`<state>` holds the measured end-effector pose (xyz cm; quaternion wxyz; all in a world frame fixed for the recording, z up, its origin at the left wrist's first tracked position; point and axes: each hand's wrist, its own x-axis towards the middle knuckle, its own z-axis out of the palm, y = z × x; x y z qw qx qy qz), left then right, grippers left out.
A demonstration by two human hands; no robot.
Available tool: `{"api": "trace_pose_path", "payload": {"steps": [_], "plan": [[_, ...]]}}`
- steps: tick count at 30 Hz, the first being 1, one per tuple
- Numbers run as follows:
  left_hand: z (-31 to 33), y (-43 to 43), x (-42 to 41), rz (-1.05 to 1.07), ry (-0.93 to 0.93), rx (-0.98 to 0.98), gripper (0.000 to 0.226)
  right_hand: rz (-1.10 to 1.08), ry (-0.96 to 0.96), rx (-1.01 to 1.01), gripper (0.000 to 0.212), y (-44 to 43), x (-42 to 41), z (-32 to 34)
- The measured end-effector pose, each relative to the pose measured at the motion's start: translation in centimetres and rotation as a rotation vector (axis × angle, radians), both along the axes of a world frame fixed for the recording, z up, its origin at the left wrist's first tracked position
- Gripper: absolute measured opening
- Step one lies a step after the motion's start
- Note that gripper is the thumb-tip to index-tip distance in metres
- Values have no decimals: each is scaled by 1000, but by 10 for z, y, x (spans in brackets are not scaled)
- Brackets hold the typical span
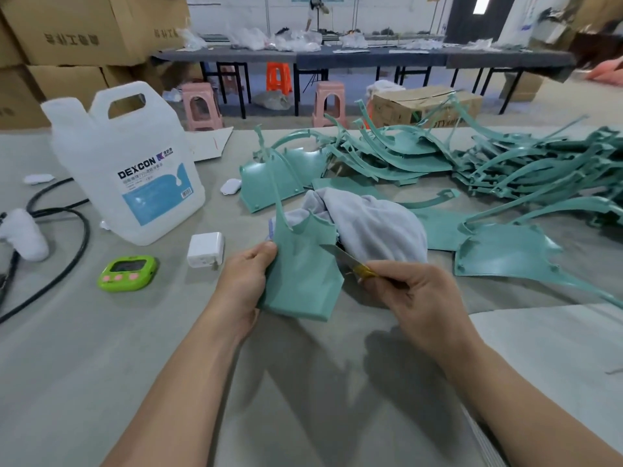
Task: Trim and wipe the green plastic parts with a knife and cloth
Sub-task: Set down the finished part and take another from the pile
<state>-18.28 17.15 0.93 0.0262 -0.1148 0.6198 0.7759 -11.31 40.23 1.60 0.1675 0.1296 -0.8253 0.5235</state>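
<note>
My left hand (244,283) grips the left edge of a green plastic part (301,274), held upright above the table with a thin sprue rising from its top. My right hand (414,298) holds a knife (349,261) with a yellow handle, and the blade tip touches the part's right edge. A grey cloth (374,227) lies bunched on the table just behind the held part. A large pile of green plastic parts (488,163) spreads across the table's far right. Two more panels (269,183) stand behind the cloth.
A white jug labelled DEXCON (131,163) stands at the left. Near it lie a white charger (206,249), a green timer (128,273) and black cables (67,237). A flat green panel (505,254) lies at the right. Stools, cartons and long tables stand beyond.
</note>
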Motion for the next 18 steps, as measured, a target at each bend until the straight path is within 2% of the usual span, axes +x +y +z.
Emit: {"api": "trace_pose_path", "payload": {"steps": [5,9,12,15,18], "plan": [[0,-3,-1,-21,-27,24,28,83,-96,-71,45,8,-2,7],[2,0,-2,-28,-31,12,30,136,-124,-56,38,17,-3,13],[3,0,-3,-39,-28,11,31,197,-179,-135,31,19,-5,15],[3,-1,-2,-65,-28,1,27,267,-191,-122,32,19,-6,14],[4,-2,0,-109,-29,1,25,306,-210,-117,21,17,-8,11]]}}
